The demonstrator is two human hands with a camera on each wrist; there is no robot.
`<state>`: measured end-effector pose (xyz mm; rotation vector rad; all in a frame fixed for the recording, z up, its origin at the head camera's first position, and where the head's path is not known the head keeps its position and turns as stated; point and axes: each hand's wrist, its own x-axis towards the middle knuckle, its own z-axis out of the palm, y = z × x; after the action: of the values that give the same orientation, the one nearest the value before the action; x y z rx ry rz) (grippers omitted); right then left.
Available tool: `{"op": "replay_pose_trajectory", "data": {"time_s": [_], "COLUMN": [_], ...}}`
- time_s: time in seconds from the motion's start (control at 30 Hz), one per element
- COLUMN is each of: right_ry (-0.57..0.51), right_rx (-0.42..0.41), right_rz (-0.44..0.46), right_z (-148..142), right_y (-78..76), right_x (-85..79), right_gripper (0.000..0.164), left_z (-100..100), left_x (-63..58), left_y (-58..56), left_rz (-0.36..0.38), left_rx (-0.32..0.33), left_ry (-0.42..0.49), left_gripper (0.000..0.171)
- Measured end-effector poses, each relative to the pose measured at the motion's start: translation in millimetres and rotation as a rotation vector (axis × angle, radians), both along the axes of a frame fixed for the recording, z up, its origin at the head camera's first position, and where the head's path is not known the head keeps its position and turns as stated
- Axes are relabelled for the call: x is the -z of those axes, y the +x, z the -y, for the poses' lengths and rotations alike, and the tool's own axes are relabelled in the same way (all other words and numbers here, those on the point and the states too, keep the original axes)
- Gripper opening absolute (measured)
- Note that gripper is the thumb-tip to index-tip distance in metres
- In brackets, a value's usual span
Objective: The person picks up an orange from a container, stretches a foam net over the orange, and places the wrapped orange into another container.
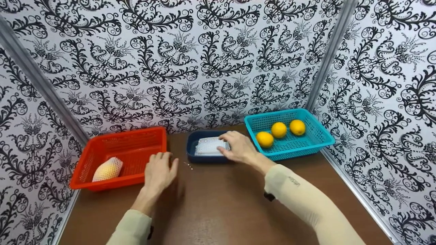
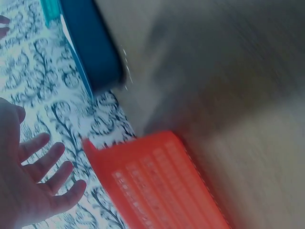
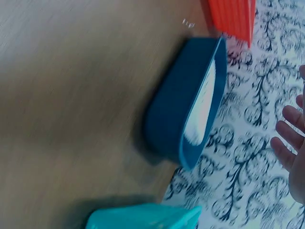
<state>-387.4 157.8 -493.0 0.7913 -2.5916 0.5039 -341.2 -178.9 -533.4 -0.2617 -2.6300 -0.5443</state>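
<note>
My right hand [image 1: 240,146] hovers over the right end of a small dark blue tray [image 1: 209,159]. Its fingers are spread and relaxed with nothing between them, and the right wrist view shows them apart from the tray. White foam netting [image 1: 206,146] lies inside the tray. Beside the right front corner of a red basket [image 1: 136,156], my left hand [image 1: 159,172] is held with loosely bent fingers, also holding nothing. A yellowish fruit in a white foam net [image 1: 108,169] rests at the left of that basket.
A teal basket [image 1: 289,155] at the right holds three orange-yellow fruits [image 1: 279,130]. Small white bits [image 1: 189,166] lie on the brown table [image 1: 218,204] before the tray. Patterned walls [image 1: 204,68] rise behind and at both sides.
</note>
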Motion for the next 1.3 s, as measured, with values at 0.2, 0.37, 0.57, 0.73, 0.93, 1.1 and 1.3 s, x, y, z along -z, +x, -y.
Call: {"op": "replay_pose_trajectory", "data": {"time_s": [0.2, 0.37, 0.57, 0.73, 0.93, 1.1, 1.3], "right_ry": [-0.028, -0.02, 0.03, 0.077, 0.102, 0.124, 0.123], "right_rx": [0.103, 0.227, 0.3, 0.351, 0.391, 0.41, 0.417], "right_rz": [0.051, 0.086, 0.161, 0.245, 0.365, 0.418, 0.453], "right_z": [-48.2, -88.0, -123.9, -145.2, -164.3, -175.4, -180.0], "right_y": [-8.5, -15.6, -23.3, -31.9, -44.6, -53.4, -61.6], "right_x": [3.1, 7.5, 12.2, 14.7, 19.6, 26.3, 31.3], "right_gripper": [0.041, 0.04, 0.041, 0.046, 0.057, 0.062, 0.063], "left_z": [-39.5, -68.7, -98.2, -122.6, -156.9, -190.0, -227.1], "left_x": [3.1, 6.9, 8.9, 8.5, 3.8, 1.1, 2.4], "left_y": [0.6, 2.5, 4.4, 2.7, -2.5, -6.0, -10.9], "left_rz": [-0.046, -0.056, -0.012, 0.017, 0.066, 0.08, 0.084], "left_rx": [0.055, 0.13, 0.223, 0.267, 0.329, 0.377, 0.397], "left_ry": [-0.056, -0.098, -0.169, -0.215, -0.25, -0.271, -0.362], "left_gripper": [0.039, 0.034, 0.032, 0.032, 0.034, 0.036, 0.044]}}
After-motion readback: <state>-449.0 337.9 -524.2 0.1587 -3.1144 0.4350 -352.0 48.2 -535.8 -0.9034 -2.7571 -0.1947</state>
